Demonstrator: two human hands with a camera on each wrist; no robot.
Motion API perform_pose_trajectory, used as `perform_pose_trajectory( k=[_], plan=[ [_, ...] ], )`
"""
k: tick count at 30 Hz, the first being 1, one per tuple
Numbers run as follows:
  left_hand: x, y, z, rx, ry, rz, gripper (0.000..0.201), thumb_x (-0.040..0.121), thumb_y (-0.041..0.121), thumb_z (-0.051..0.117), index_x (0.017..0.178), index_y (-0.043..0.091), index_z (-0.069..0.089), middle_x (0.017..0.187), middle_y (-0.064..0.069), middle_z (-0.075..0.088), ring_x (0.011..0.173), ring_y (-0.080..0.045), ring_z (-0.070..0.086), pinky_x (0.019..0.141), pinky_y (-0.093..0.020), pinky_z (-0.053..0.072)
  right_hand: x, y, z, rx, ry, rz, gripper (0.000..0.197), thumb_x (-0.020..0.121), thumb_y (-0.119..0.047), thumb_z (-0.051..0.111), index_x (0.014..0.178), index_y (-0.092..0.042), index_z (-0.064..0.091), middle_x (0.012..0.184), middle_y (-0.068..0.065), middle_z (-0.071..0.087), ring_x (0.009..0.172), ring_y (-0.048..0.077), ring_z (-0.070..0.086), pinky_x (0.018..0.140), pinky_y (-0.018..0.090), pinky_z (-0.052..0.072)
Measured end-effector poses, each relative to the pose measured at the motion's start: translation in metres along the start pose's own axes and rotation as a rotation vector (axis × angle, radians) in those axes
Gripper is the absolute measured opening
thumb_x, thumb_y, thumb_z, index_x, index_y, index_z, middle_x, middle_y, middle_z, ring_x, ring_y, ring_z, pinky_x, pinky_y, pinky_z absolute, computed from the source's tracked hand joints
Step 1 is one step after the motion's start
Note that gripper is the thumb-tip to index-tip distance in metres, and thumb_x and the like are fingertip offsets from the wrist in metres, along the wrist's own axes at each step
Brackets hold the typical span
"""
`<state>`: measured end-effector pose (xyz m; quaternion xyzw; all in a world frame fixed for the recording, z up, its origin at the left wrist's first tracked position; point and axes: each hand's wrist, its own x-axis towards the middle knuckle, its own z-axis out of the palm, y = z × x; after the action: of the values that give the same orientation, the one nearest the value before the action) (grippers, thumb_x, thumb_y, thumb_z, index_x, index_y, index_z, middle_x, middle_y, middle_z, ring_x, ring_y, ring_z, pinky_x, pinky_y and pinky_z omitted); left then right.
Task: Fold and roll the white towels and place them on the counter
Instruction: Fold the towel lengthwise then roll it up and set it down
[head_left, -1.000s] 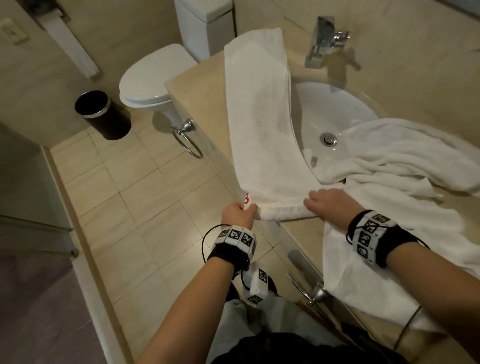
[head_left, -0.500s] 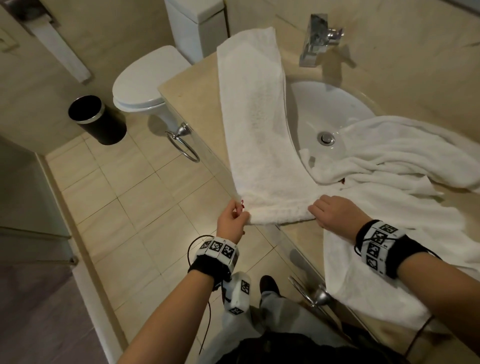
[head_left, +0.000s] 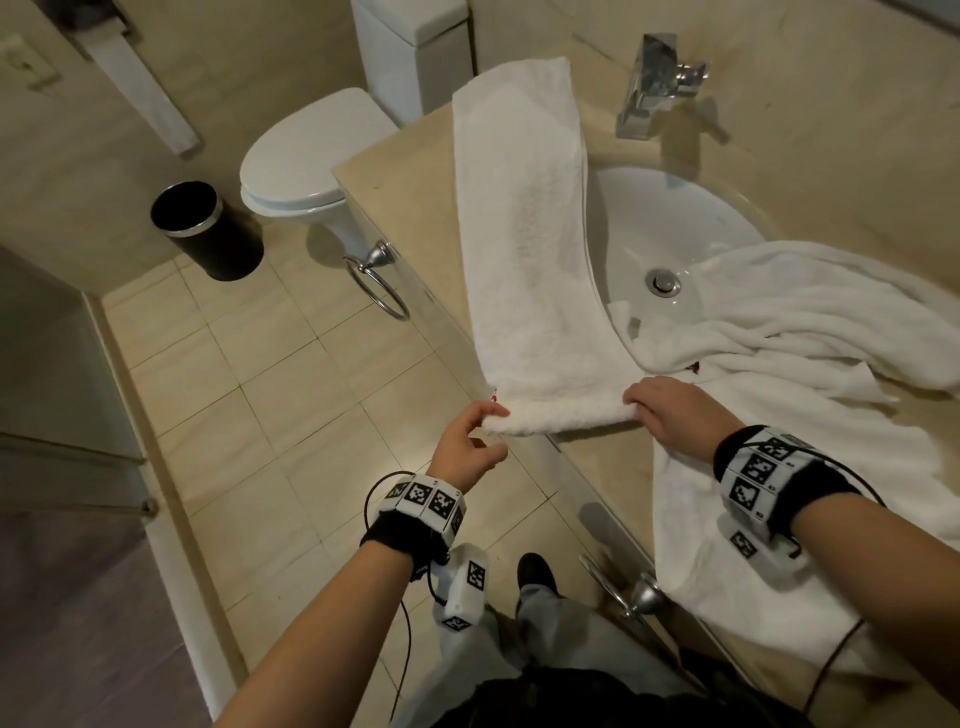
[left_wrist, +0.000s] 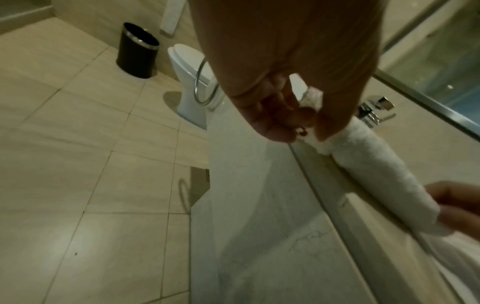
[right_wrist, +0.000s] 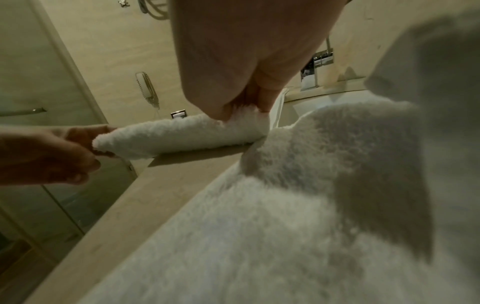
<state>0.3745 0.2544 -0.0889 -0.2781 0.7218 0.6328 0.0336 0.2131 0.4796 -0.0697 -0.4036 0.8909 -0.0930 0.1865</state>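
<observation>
A long folded white towel (head_left: 524, 249) lies as a strip along the beige counter (head_left: 410, 171), partly over the sink. Its near end is turned up into a small roll (head_left: 561, 415) at the counter's front edge. My left hand (head_left: 470, 441) pinches the roll's left end (left_wrist: 319, 142), which juts past the counter edge. My right hand (head_left: 670, 410) grips the roll's right end (right_wrist: 244, 121) between thumb and fingers. A second white towel (head_left: 810, 332) lies crumpled to the right, spilling into the sink and under my right forearm.
The white sink basin (head_left: 670, 228) and chrome tap (head_left: 649, 88) sit behind the towels. A toilet (head_left: 301, 171), black waste bin (head_left: 208, 228) and towel ring (head_left: 379, 286) are to the left, over tiled floor. A glass shower panel stands further left.
The towel's near end has been turned over into a thicker roll. My left hand has slid from the corner to the roll's end; the right hand now curls around the other end.
</observation>
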Motion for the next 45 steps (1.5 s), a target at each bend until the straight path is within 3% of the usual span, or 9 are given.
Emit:
perform_pose_trajectory(
  k=[7,11,17,29,33,35,39,43,45],
  plan=[
    [0.010,-0.003,0.010,0.175,0.180,0.101,0.021,0.078,0.005,0.069,0.090,0.021,0.060,0.080,0.008,0.055,0.069,-0.010,0.048,0.062,-0.018,0.040,-0.002,-0.006,-0.006,0.053,-0.021,0.104,0.026,0.093,-0.004,0.044,0.115,-0.007,0.058,0.114,0.009,0.060,0.104,0.026,0.056,0.086,0.032,0.041],
    [0.014,0.000,0.010,0.266,0.204,0.186,0.016,0.076,0.008,0.072,0.091,0.006,0.064,0.100,0.004,0.046,0.085,-0.010,0.047,0.073,-0.014,0.036,-0.001,-0.008,-0.011,-0.027,-0.053,0.159,0.034,0.089,0.002,0.044,0.119,-0.012,0.052,0.116,0.007,0.058,0.099,0.027,0.056,0.078,0.032,0.040],
    [0.021,0.001,-0.002,0.342,0.126,0.261,0.020,0.080,0.010,0.070,0.098,0.002,0.066,0.093,0.003,0.055,0.071,-0.008,0.044,0.065,-0.012,0.034,0.008,-0.018,-0.016,0.064,-0.060,0.252,0.023,0.093,0.001,0.035,0.111,-0.007,0.045,0.085,0.007,0.049,0.076,0.024,0.045,0.065,0.031,0.033],
    [0.056,0.014,0.003,0.171,0.214,-0.188,0.019,0.080,0.022,0.066,0.087,0.016,0.050,0.084,-0.008,0.062,0.080,-0.023,0.058,0.064,-0.025,0.042,0.029,-0.011,-0.010,-0.033,0.156,0.344,0.013,0.090,-0.017,0.057,0.097,-0.006,0.055,0.100,0.013,0.054,0.096,0.030,0.050,0.064,0.037,0.040],
    [0.062,0.021,0.005,0.158,0.262,-0.242,0.031,0.077,0.019,0.068,0.088,0.012,0.040,0.076,0.001,0.047,0.066,-0.015,0.045,0.055,-0.024,0.034,0.025,-0.013,-0.009,-0.263,0.049,0.131,0.029,0.050,0.007,0.080,0.066,-0.005,0.059,0.063,0.011,0.053,0.044,0.026,0.053,0.037,0.023,0.028],
    [0.063,0.026,0.006,0.168,0.296,-0.243,0.034,0.076,0.018,0.069,0.089,0.012,0.038,0.071,0.004,0.040,0.059,-0.010,0.037,0.052,-0.023,0.031,0.021,-0.011,-0.008,-0.273,0.083,0.048,0.020,0.055,0.004,0.076,0.059,-0.007,0.059,0.056,0.009,0.051,0.036,0.026,0.050,0.033,0.022,0.031],
    [0.059,0.028,0.011,0.439,0.315,0.095,0.016,0.078,0.007,0.062,0.078,0.012,0.046,0.076,0.002,0.046,0.066,-0.012,0.042,0.058,-0.022,0.036,0.000,-0.007,-0.004,-0.214,0.071,-0.069,0.028,0.075,-0.023,0.049,0.081,-0.004,0.069,0.069,0.009,0.061,0.054,0.027,0.060,0.038,0.027,0.045],
    [0.052,0.015,0.016,0.790,0.217,0.650,0.005,0.072,0.001,0.066,0.076,0.003,0.064,0.076,-0.010,0.063,0.070,-0.029,0.059,0.063,-0.036,0.051,0.008,0.001,-0.003,-0.367,0.111,-0.178,0.026,0.057,-0.003,0.066,0.083,-0.001,0.069,0.075,0.010,0.062,0.066,0.028,0.061,0.050,0.033,0.051],
    [0.047,0.006,0.012,1.010,0.117,0.717,0.032,0.061,0.017,0.078,0.087,0.009,0.062,0.085,-0.005,0.065,0.075,-0.025,0.063,0.069,-0.034,0.052,0.015,0.005,-0.001,-0.396,0.157,-0.218,0.022,0.059,0.006,0.058,0.078,-0.001,0.066,0.073,0.011,0.059,0.065,0.029,0.059,0.054,0.035,0.051]
  ],
)
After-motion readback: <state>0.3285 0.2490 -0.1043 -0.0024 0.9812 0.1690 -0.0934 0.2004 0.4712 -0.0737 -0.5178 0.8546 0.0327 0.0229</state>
